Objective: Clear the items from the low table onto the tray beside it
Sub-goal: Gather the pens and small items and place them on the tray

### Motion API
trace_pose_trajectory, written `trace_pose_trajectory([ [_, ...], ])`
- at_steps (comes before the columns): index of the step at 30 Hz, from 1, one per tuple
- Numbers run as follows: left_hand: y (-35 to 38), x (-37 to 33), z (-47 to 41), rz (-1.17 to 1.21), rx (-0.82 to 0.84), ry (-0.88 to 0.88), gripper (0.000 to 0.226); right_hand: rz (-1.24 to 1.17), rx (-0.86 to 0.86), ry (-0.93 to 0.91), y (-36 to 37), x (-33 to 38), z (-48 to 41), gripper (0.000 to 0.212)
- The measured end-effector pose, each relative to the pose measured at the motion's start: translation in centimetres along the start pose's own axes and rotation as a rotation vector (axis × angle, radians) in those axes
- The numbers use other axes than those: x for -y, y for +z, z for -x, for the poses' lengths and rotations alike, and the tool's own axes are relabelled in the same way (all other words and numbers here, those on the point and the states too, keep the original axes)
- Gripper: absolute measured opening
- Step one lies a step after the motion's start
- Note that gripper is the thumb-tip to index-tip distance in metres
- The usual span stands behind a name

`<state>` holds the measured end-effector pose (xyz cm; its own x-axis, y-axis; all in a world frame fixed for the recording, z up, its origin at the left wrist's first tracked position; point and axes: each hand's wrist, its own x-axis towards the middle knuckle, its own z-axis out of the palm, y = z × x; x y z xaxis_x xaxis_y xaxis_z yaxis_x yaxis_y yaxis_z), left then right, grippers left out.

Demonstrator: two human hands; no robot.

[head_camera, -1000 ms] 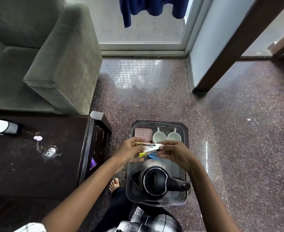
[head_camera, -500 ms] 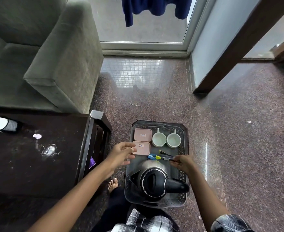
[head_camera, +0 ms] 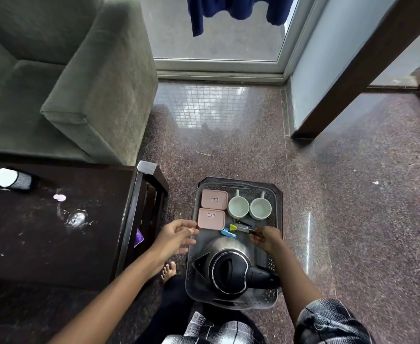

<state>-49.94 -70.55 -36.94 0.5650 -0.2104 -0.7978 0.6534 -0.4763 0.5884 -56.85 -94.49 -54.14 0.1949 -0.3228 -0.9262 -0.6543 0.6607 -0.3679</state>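
Left hand (head_camera: 176, 235): open, fingers loosely spread, holding nothing, just outside the left rim of the tray (head_camera: 277, 219).

Right hand (head_camera: 266, 238): over the tray's middle, fingers curled, tips at the end of the yellow-and-metal clip (head_camera: 241, 227). Whether they pinch it or only touch it cannot be told.

Tray: clear grey plastic, rectangular with cut corners and perforated walls, on the floor (head_camera: 352, 219).
- Far left in tray: two pink boxes (head_camera: 214, 199), flat, round-cornered, lidded, one behind the other.
- Far right in tray: two white cups (head_camera: 238, 207), round, upright, side by side, handles pointing away.
- Tray centre: the yellow-and-metal clip, with a blue clip (head_camera: 228, 233) just beside it.
- Near end of tray: kettle (head_camera: 228, 269), polished steel, with a black round lid and black handle.

Left of tray: counter (head_camera: 43, 244), dark glossy wood, smudged, with a metal-capped corner. It carries a lilac scrap (head_camera: 59, 197), a clear glass piece (head_camera: 76, 218) and a white-and-black item (head_camera: 10, 180) lying flat.

Gap between tray and counter: narrow, with a bare foot (head_camera: 168, 268) in it.

Right of and beyond tray: speckled polished stone floor, open.
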Motion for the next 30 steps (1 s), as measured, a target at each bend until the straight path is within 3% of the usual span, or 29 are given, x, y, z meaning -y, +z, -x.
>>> trace_pose_trajectory([
  [14, 0.4, 0.5, 0.0, 0.045, -0.031, 0.008, 0.020, 0.137, 0.082, -0.114, -0.7, 0.7, 2.2, 0.027],
  [23, 5.0, -1.8, -2.5, -0.069, 0.114, 0.105, 0.037, -0.285, 0.543, 0.131, 1.1, 0.9, 10.3, 0.026],
  [26, 6.6, -2.7, -3.5, 0.001, 0.121, 0.178, 0.011, -0.243, 0.640, 0.096, 2.2, 1.3, 11.7, 0.027],
  [28, 7.0, -3.2, -3.9, 0.015, 0.085, 0.231, 0.011, -0.136, 0.667, 0.025, 2.4, 1.8, 12.4, 0.027],
  [30, 7.1, -3.7, -4.1, -0.005, 0.093, 0.267, 0.013, 0.094, 0.584, -0.168, 1.9, 2.4, 12.7, 0.018],
])
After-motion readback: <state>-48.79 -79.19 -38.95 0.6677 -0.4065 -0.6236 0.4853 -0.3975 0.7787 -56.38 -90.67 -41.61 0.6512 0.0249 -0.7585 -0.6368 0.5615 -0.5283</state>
